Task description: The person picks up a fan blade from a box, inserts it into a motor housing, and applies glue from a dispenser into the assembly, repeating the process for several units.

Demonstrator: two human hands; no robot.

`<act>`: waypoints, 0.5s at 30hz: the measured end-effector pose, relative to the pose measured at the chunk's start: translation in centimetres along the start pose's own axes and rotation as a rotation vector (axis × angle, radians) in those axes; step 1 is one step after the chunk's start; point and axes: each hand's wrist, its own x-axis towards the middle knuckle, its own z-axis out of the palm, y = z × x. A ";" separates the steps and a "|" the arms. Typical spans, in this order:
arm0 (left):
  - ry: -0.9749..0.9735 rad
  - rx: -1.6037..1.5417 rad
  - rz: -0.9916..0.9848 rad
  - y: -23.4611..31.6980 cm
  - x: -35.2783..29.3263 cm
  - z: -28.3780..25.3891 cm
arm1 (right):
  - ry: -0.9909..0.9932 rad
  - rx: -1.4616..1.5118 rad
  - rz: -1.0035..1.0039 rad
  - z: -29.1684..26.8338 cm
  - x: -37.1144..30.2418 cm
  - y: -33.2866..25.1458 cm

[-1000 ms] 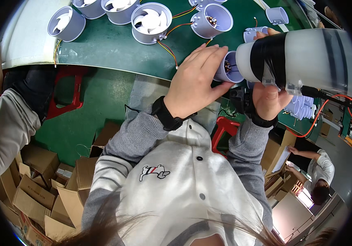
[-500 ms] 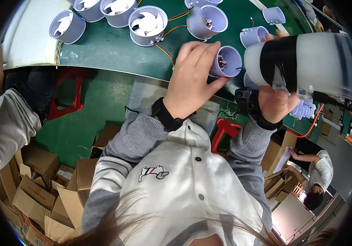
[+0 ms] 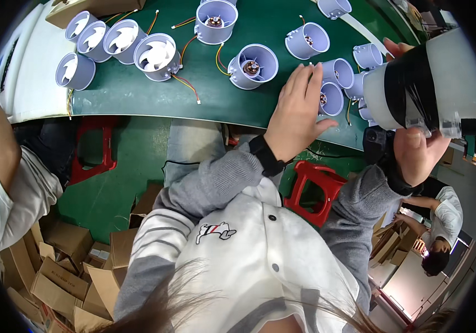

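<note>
My left hand [image 3: 294, 117] lies against the left side of a lavender fan housing [image 3: 334, 100], its fingers long and close together and the thumb along the near side. A copper-wound motor core shows inside that housing. My right hand [image 3: 418, 150] is wrapped round a thick, whitish translucent cylindrical tool [image 3: 454, 72] with a black tape band; its exact kind I cannot make out. The thumb presses near a clear plastic part on its near side. The tool hides part of the table behind it. Another housing [image 3: 338, 74] stands just beyond the one at my left hand.
Bladeless housings with motor cores, such as one at the middle [image 3: 253, 66], stand on the green table [image 3: 127, 100]. Several housings with white fans [image 3: 157, 55] stand at left. Coloured leads lie between. Red stools [image 3: 315, 191], cardboard boxes [image 3: 66, 277] and two other people surround me.
My view has shifted. The left hand and its housing have moved right across the table, beside other housings. The right hand and the taped tool have also shifted right in view.
</note>
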 end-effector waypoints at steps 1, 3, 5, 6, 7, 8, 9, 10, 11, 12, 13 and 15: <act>0.004 0.004 0.019 -0.7 0.1 0.5 | 0.003 -0.001 -0.002 0.0 0.1 0.0; 0.008 0.011 0.061 -1.5 0.0 1.3 | -0.010 0.033 -0.008 0.4 0.3 0.0; -0.061 -0.039 0.058 -0.3 -1.4 -0.2 | -0.017 0.069 -0.014 0.3 0.3 0.2; -0.126 -0.081 0.047 0.3 -2.3 -1.7 | -0.024 0.096 -0.021 0.3 0.2 0.3; -0.124 -0.073 0.055 0.7 -3.0 -3.5 | -0.032 0.126 -0.028 0.5 0.3 0.3; -0.140 -0.029 0.032 1.0 -3.6 -5.4 | -0.036 0.156 -0.034 0.6 0.3 0.3; -0.148 0.019 0.003 1.3 -4.0 -6.6 | -0.055 0.195 -0.043 1.0 0.3 0.4; -0.147 0.025 0.005 1.4 -3.7 -7.3 | -0.079 0.239 -0.052 1.3 0.5 0.3; -0.133 -0.001 -0.035 1.4 -3.1 -7.8 | -0.101 0.280 -0.069 1.5 0.5 0.5; -0.112 -0.024 -0.078 1.5 -2.3 -8.3 | -0.133 0.327 -0.088 1.7 0.7 0.6; -0.092 -0.050 -0.120 1.5 -1.6 -8.5 | -0.174 0.400 -0.175 1.7 0.9 1.1; -0.061 0.036 -0.034 1.0 -0.2 -8.4 | -0.217 0.470 -0.262 2.0 1.2 0.9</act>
